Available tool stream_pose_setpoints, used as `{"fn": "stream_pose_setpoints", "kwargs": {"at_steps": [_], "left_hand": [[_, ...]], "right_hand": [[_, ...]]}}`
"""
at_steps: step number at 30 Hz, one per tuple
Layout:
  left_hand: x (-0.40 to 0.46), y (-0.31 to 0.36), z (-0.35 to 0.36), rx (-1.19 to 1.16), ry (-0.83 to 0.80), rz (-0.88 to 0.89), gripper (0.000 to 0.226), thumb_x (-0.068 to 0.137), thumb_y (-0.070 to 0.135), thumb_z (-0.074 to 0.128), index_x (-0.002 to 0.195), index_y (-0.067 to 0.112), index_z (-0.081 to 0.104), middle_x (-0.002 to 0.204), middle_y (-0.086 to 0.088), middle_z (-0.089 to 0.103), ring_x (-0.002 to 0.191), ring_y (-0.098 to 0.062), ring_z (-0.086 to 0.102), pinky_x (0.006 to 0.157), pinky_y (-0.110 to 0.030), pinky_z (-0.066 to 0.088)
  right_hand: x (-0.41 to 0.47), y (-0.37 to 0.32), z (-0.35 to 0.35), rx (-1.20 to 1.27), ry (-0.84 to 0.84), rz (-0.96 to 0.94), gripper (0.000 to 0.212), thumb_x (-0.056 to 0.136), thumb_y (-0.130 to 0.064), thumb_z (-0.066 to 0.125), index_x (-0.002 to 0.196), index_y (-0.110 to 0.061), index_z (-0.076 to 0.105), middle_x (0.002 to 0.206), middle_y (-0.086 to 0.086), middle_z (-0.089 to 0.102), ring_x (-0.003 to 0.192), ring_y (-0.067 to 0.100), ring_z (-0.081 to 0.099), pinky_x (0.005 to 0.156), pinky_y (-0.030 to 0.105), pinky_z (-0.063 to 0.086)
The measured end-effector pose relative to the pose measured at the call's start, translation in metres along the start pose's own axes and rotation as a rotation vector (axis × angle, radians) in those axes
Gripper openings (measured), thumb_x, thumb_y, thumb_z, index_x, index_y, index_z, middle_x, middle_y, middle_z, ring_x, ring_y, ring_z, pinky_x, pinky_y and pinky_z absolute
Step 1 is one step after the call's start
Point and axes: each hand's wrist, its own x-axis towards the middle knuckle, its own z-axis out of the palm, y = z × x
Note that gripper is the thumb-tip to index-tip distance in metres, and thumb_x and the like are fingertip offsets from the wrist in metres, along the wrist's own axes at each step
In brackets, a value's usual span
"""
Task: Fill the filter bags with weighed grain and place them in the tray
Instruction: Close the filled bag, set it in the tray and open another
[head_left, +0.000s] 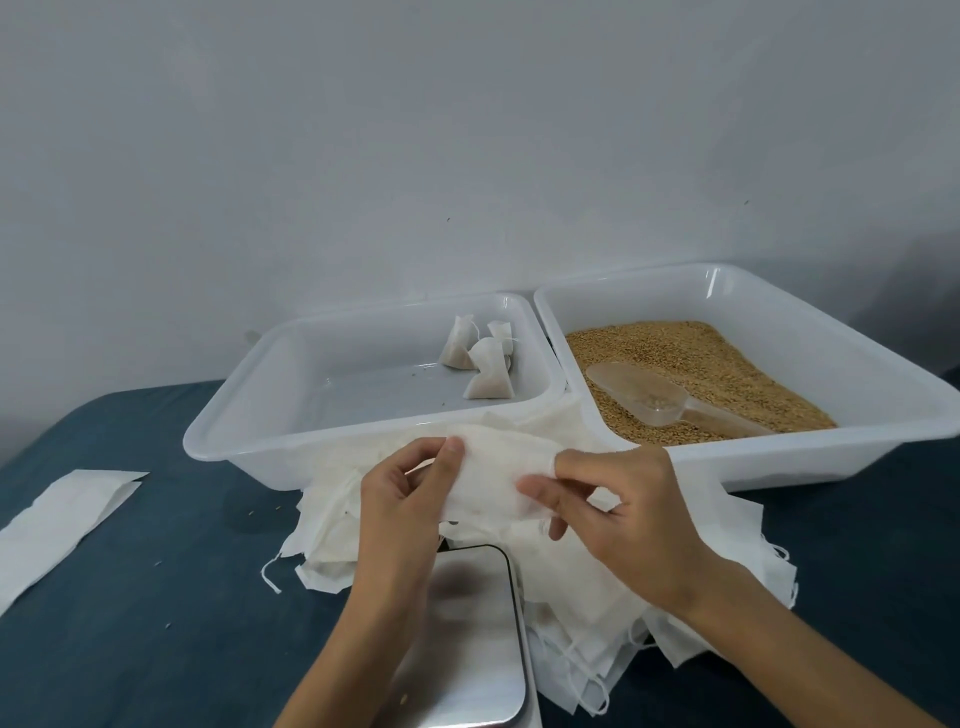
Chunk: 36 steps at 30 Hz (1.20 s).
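Both hands up over the middle of the bench (156, 571), sharing one empty filter bag (498, 480). Left hand (402, 499) pinching the bag's left edge, thumb on top and fingers curled beneath. Right hand (618, 512) pinching the right edge, thumb and forefinger closed on the cloth, other fingers loosely bent below. Bag held just above a loose pile of empty bags (571, 597), spread in front of the two trays and partly under them. Behind, on the left, a white tray (249, 415) with three filled bags (480, 358) grouped in its far right corner. Beside it, touching on the right, a second tray (779, 457) full of grain (727, 358), with a clear scoop (644, 397) lying on top. Nearest, a scale (467, 639) with a bare metal plate, partly hidden by the left forearm. At far left, a flat white strip (62, 519) on the dark blue cover.
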Motion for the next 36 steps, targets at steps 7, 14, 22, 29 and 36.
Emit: {"fn": "stream_pose_setpoints", "kwargs": {"at_steps": [7,14,22,29,36], "left_hand": [[-0.001,0.001,0.001,-0.014,0.010,-0.035,0.019,0.098,0.021,0.067,0.091,0.006,0.078,0.075,-0.015,0.072,0.061,-0.021,0.063,0.054,-0.027,0.052],[0.000,0.004,-0.001,-0.050,-0.016,-0.068,0.019,0.098,0.020,0.067,0.094,0.007,0.080,0.087,-0.012,0.078,0.071,-0.018,0.070,0.063,-0.026,0.058],[0.001,0.001,0.001,-0.006,0.071,-0.058,0.016,0.102,0.025,0.064,0.096,0.018,0.078,0.084,-0.012,0.068,0.076,-0.027,0.057,0.070,-0.039,0.051],[-0.011,0.007,-0.001,0.613,-0.153,0.607,0.067,0.083,0.066,0.071,0.138,0.031,0.059,0.138,0.017,0.056,0.136,-0.008,0.050,0.110,-0.015,0.036],[-0.020,-0.003,0.008,0.628,-0.309,0.510,0.060,0.087,0.020,0.069,0.131,0.055,0.048,0.124,0.030,0.065,0.121,0.000,0.060,0.100,-0.018,0.046]], "right_hand": [[0.003,-0.001,0.002,0.079,-0.032,0.018,0.038,0.097,-0.033,0.069,0.069,-0.007,0.069,0.072,0.002,0.066,0.056,0.015,0.064,0.050,0.033,0.049],[-0.002,0.004,0.003,0.054,-0.015,0.070,0.041,0.099,-0.029,0.066,0.065,-0.010,0.055,0.054,-0.008,0.054,0.053,0.004,0.069,0.050,0.019,0.048],[0.000,0.002,0.000,0.167,0.087,0.165,0.038,0.100,-0.040,0.061,0.068,-0.020,0.057,0.052,0.000,0.057,0.048,0.011,0.069,0.044,0.035,0.047],[0.011,-0.010,-0.017,0.190,-0.090,0.271,0.097,0.087,-0.083,0.038,0.088,0.012,0.061,0.057,0.020,0.053,0.048,0.022,0.068,0.042,0.044,0.046],[0.035,-0.038,-0.032,0.029,-0.340,0.211,0.084,0.092,-0.079,0.033,0.090,-0.004,0.072,0.076,0.002,0.070,0.056,0.016,0.068,0.056,0.021,0.048]]}}
